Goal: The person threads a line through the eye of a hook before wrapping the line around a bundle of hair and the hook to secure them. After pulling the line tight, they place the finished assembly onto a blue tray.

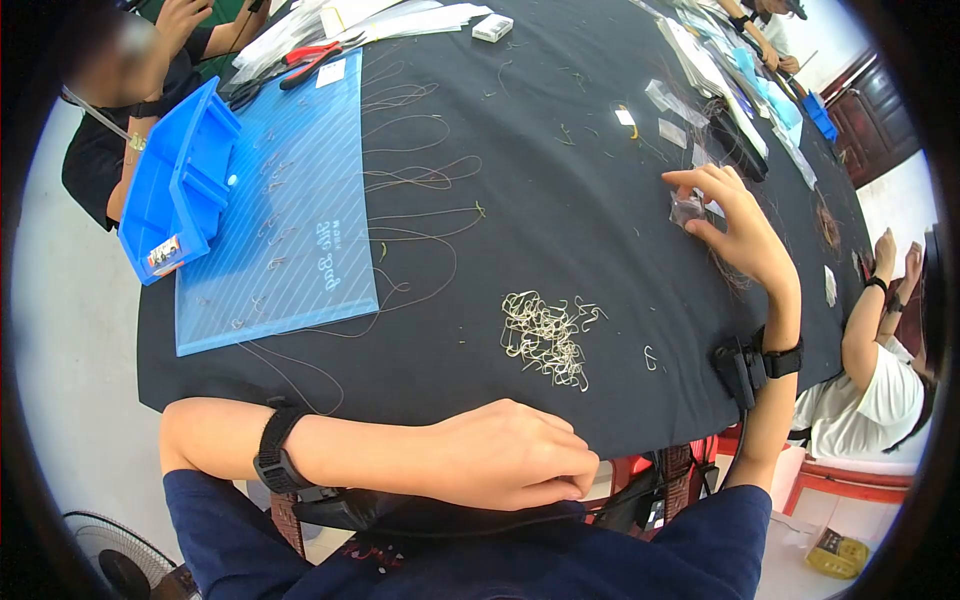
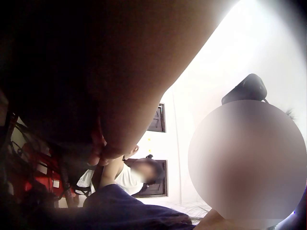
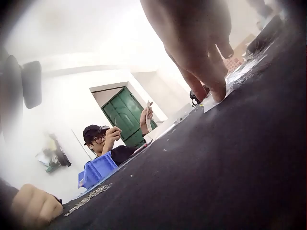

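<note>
In the head view, a small clear packet is framed by the right hand on the black cloth; thumb and index finger are held apart around it, and whether it is pinched cannot be told. The left hand is rested at the table edge, fingers loosely curled, nothing seen in them. The pile of hooks is best left undisturbed. In the left wrist view, finger detail is lost in shadow. In the right wrist view, the fingers are lowered to the cloth; the packet is probably best lifted by one edge, with the loose strands avoided.
</note>
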`<control>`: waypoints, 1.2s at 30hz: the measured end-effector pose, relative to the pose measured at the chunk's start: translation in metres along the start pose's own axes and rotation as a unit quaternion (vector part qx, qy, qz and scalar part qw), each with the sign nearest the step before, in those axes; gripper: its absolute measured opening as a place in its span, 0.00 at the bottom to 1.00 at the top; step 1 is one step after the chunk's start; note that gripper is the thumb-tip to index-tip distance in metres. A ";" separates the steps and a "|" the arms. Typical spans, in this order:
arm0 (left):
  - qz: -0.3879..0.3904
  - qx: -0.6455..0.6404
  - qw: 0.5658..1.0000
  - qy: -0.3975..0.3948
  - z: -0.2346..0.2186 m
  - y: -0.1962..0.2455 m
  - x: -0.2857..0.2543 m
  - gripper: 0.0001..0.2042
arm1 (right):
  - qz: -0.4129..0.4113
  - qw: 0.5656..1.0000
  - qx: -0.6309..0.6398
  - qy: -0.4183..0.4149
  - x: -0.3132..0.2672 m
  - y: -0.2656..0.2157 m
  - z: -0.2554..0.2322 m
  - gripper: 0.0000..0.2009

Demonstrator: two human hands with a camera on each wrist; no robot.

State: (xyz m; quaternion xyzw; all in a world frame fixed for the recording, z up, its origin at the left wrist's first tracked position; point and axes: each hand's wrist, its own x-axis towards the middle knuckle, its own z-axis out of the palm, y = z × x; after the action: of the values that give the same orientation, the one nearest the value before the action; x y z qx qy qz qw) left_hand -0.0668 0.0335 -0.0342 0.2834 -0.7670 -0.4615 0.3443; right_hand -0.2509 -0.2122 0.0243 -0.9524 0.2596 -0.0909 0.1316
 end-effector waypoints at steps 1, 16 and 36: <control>-0.001 0.002 1.000 -0.002 0.000 0.000 0.000 0.05 | 0.003 1.000 -0.003 -0.006 0.000 -0.001 0.000 0.27; -0.010 0.000 1.000 -0.010 -0.001 0.002 0.000 0.04 | 0.077 0.979 0.175 0.067 -0.004 0.019 -0.014 0.05; -0.014 0.003 1.000 -0.019 -0.001 0.002 0.000 0.04 | 0.122 0.964 0.179 0.157 -0.014 0.105 -0.026 0.10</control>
State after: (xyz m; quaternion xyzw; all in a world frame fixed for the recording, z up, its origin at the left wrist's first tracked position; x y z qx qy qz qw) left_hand -0.0663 0.0336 -0.0325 0.2862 -0.7707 -0.4690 0.3227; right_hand -0.3186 -0.2978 0.0160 -0.8484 0.3704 -0.2678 0.2672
